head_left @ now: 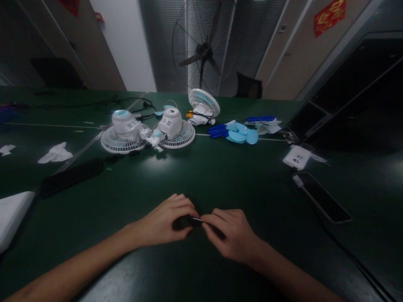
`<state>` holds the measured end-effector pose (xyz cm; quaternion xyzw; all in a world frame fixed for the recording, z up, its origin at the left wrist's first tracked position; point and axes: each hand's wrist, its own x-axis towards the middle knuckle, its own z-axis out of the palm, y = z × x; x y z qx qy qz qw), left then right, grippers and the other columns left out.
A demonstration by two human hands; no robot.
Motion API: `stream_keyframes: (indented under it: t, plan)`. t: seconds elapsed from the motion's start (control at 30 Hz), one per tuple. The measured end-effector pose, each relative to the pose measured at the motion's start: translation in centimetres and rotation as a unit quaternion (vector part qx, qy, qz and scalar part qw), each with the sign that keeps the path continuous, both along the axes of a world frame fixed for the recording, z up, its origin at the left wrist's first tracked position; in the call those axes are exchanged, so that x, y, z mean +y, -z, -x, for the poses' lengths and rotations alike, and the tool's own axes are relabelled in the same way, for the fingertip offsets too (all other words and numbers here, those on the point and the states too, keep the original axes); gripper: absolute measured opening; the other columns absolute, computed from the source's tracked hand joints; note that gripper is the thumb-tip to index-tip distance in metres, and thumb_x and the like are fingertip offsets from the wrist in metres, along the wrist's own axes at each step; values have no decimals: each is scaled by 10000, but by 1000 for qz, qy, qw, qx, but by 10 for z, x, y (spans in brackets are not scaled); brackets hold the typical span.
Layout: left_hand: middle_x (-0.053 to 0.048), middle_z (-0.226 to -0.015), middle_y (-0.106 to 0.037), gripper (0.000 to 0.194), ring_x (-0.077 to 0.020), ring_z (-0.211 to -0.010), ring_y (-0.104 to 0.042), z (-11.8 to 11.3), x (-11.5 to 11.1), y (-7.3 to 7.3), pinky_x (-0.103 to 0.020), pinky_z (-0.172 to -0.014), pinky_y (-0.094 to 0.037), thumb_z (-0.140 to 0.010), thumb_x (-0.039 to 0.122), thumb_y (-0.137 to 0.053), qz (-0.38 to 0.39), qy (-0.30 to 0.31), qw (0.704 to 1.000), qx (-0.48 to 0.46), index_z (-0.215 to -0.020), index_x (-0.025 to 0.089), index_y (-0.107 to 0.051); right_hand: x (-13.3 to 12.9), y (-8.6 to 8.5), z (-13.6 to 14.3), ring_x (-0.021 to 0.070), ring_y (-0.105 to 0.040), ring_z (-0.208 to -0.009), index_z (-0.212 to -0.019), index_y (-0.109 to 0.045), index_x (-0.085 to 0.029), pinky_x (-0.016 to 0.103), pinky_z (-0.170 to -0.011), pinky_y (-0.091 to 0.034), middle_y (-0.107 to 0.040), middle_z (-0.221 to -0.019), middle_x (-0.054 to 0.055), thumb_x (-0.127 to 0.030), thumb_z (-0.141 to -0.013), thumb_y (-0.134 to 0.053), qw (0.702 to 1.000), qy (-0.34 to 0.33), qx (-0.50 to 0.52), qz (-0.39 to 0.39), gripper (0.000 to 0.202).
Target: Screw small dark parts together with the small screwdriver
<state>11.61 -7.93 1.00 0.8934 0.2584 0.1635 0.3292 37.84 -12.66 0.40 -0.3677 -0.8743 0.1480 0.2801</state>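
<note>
Near the front of the green table [252, 180], my left hand [170, 220] closes round a small black object [181, 222]. A thin shiny strip runs from it toward my right hand [231, 233], whose thumb and fingertips pinch its other end. My fingers cover much of the object, and the dim, blurred picture does not show its exact kind. The two hands are almost touching, just above the tabletop.
Behind the hands are white desk fans [124, 140], one tilted [204, 107]. Light-blue fan blades [241, 133] lie beside blue gloves [218, 131]. A phone [324, 197] and white box [296, 157] are right; a dark flat case [72, 177] and white tissue [56, 153] left.
</note>
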Motion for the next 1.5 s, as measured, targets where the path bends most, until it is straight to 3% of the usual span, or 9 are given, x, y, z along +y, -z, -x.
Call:
stream_keyframes:
  t: [0.27, 0.47, 0.67, 0.77, 0.87, 1.0, 1.2, 1.3, 1.5]
  plan:
    - [-75, -1263, -651, 271, -222, -1211, -605, 17, 18, -6, -383, -1082, -476, -1086, 222, -556, 46, 34, 998, -4, -1331, 277, -660, 0, -2, -1, 133, -636, -663, -1086, -716, -194, 288, -628, -407, -714, -848, 7, -205, -1038, -547, 1000, 10, 28, 6, 176]
    - [-81, -1289, -649, 296, -246, -1208, -624, 73, 72, 10, -398, -1057, -512, -1103, 294, -498, -32, -113, 993, 7, -1341, 278, -673, -1, -1, -3, 139, -634, -656, -1078, -718, -196, 299, -618, -395, -713, -835, 4, -219, -1040, -545, 1000, 7, 22, 4, 179]
    - [-96, -1217, -673, 363, -281, -1049, -669, 144, 114, 23, -409, -909, -547, -1043, 460, -547, -102, -312, 944, 28, -1268, 232, -720, 0, -1, -4, 127, -625, -664, -1078, -724, -188, 268, -617, -428, -717, -847, 9, -215, -1043, -542, 999, -4, 34, 24, 187]
    - [-90, -1135, -692, 445, -261, -944, -674, 161, 118, 23, -387, -822, -560, -994, 533, -599, -80, -338, 938, 23, -1302, 231, -712, -1, 0, -5, 123, -617, -649, -1078, -726, -187, 260, -597, -427, -712, -836, 6, -218, -1040, -548, 999, -9, 35, 25, 185]
    - [-95, -1182, -713, 603, -272, -986, -689, 174, 120, 17, -404, -850, -580, -913, 595, -695, -25, -339, 940, 23, -1399, 241, -650, -1, 0, -5, 126, -620, -651, -1070, -728, -189, 263, -604, -434, -712, -835, 7, -225, -1041, -549, 999, -7, 33, 23, 185]
    - [-105, -1233, -722, 595, -307, -1078, -691, 193, 122, 6, -417, -900, -586, -833, 644, -758, 22, -330, 942, 64, -1275, 247, -729, 0, -1, -4, 131, -633, -666, -1068, -728, -191, 266, -624, -451, -719, -845, 10, -226, -1037, -543, 999, -3, 26, 27, 191]
    - [-96, -1111, -748, 518, -283, -1010, -702, 195, 119, -3, -372, -888, -580, -828, 712, -723, -6, -307, 949, 65, -1026, 241, -805, -2, -4, -4, 127, -638, -663, -1056, -729, -189, 260, -639, -468, -717, -838, 8, -219, -1027, -549, 999, 0, 30, 26, 184]
    - [-90, -1107, -763, 538, -267, -976, -715, 189, 117, -3, -340, -841, -584, -815, 711, -743, 19, -320, 946, 40, -1040, 226, -799, -3, -3, -5, 126, -633, -662, -1063, -725, -189, 255, -630, -457, -717, -843, 9, -220, -1033, -546, 999, -1, 29, 31, 185]
    - [-105, -1238, -757, 570, -296, -1072, -716, 169, 114, 5, -392, -943, -568, -878, 697, -705, -10, -409, 912, -21, -1144, 197, -761, -2, -2, -4, 130, -631, -661, -1067, -727, -188, 262, -629, -445, -724, -842, 14, -217, -1033, -548, 999, -5, 31, 29, 184]
